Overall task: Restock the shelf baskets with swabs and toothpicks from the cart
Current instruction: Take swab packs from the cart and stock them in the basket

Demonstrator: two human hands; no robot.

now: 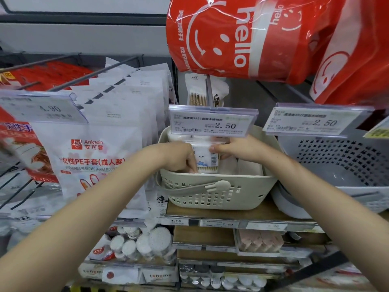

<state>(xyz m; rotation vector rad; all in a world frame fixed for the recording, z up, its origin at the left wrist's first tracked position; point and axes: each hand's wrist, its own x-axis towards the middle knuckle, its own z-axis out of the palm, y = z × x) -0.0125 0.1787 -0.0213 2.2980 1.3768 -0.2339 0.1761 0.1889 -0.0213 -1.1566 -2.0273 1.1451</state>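
Observation:
A cream plastic basket (212, 196) with a handle stands on the shelf in the middle of the view. A clear box of cotton swabs (207, 161) with a cartoon label sits upright inside it. My left hand (179, 158) grips the box's left side, fingers curled down into the basket. My right hand (237, 149) holds the box's right top corner with thumb and fingers. White packs lie in the basket to the right of the box. A price tag (212, 121) reading 2.50 hangs just above my hands and hides the back of the basket.
A grey perforated basket (336, 163) stands to the right under a second 2.50 tag (315, 121). White glove packs (94, 161) hang on pegs at left. Red "hello" bags (242, 36) hang overhead. A swab pack (200, 93) hangs behind. Lower shelves hold round containers (145, 245).

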